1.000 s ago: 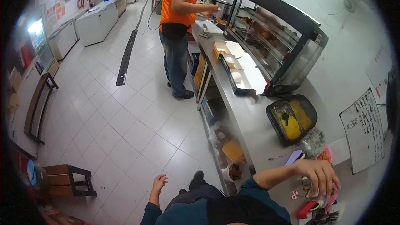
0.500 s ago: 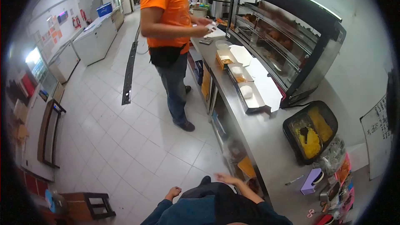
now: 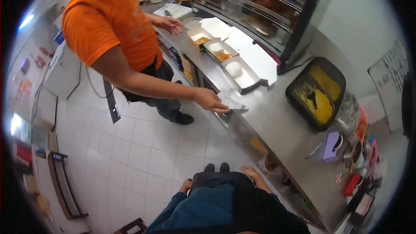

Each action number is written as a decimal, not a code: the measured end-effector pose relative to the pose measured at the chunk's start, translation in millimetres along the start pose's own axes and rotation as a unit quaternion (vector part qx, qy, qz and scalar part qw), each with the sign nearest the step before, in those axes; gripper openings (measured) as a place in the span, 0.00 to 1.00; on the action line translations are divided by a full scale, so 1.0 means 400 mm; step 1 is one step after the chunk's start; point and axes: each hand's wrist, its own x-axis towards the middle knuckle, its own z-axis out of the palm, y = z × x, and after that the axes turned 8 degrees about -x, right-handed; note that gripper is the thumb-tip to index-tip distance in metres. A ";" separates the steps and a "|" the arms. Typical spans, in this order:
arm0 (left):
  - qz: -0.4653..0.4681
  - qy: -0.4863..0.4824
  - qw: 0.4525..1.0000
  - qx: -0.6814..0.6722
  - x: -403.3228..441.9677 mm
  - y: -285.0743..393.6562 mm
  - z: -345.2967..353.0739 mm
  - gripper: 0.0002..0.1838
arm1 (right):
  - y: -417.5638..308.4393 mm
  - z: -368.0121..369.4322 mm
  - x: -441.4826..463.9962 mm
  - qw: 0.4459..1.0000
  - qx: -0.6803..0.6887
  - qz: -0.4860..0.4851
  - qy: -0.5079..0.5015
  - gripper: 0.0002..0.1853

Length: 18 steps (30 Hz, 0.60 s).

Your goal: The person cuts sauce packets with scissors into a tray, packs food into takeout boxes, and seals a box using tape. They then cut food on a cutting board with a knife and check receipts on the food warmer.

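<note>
My left hand [image 3: 186,185] hangs low at my left side, fingers curled in, with nothing visible in it. On the other side, my right hand [image 3: 250,172] is slightly blurred beside the counter's front edge, fingers loosely apart and empty. A co-worker in an orange shirt [image 3: 110,26] stands at the counter and holds out a printed paper slip [image 3: 234,104] over its edge. Behind the slip, open takeaway boxes [image 3: 250,82] stand in a row. The nearest holds a white mound of rice [image 3: 234,69]; orange-brown food [image 3: 223,56] shows in another.
A steel counter [image 3: 277,134] runs along my right. On it are a black tray of yellow food [image 3: 318,106], a purple tape dispenser [image 3: 332,147], a pen [image 3: 313,151] and pink scissors [image 3: 338,177]. A glass display warmer [image 3: 260,8] stands behind the boxes. Tiled floor [image 3: 143,151] lies ahead.
The co-worker has come closer and stretched an arm out toward me with the slip. My view has shifted; both my hands stay low by my sides.
</note>
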 end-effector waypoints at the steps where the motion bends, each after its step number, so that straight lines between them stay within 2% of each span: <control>1: -0.010 -0.017 0.999 -0.032 0.005 0.027 -0.022 0.15 | -0.117 -0.026 -0.002 0.996 0.087 0.012 0.034 0.23; 2: -0.020 -0.032 0.997 -0.065 0.007 0.047 -0.041 0.14 | -0.263 -0.086 -0.029 0.984 0.177 0.023 0.023 0.23; 3: -0.032 -0.038 0.994 -0.094 0.025 0.056 -0.056 0.14 | -0.298 -0.106 0.014 0.951 0.286 -0.023 0.114 0.21; 5: -0.062 -0.045 0.985 -0.152 0.066 0.047 -0.080 0.13 | -0.367 -0.145 0.099 0.832 0.460 -0.171 0.258 0.15; 8: -0.063 -0.042 0.969 -0.235 0.072 0.082 -0.114 0.13 | -0.520 -0.289 0.110 0.818 0.223 -0.181 0.498 0.13; 10: -0.040 -0.061 0.968 -0.242 0.068 0.102 -0.128 0.12 | -0.571 -0.364 0.123 0.812 -0.047 -0.210 0.543 0.14; 13: -0.054 -0.089 0.969 -0.222 0.077 0.118 -0.135 0.11 | -0.600 -0.408 0.181 0.836 -0.191 -0.185 0.480 0.20; 16: -0.061 -0.103 0.968 -0.222 0.092 0.102 -0.140 0.11 | -0.638 -0.405 0.202 0.866 -0.332 -0.072 0.366 0.21; 17: -0.060 -0.103 0.973 -0.199 0.101 0.092 -0.145 0.12 | -0.640 -0.410 0.206 0.864 -0.397 -0.047 0.305 0.21; 18: -0.063 -0.108 0.968 -0.216 0.114 0.075 -0.149 0.12 | -0.636 -0.416 0.208 0.852 -0.417 -0.049 0.313 0.21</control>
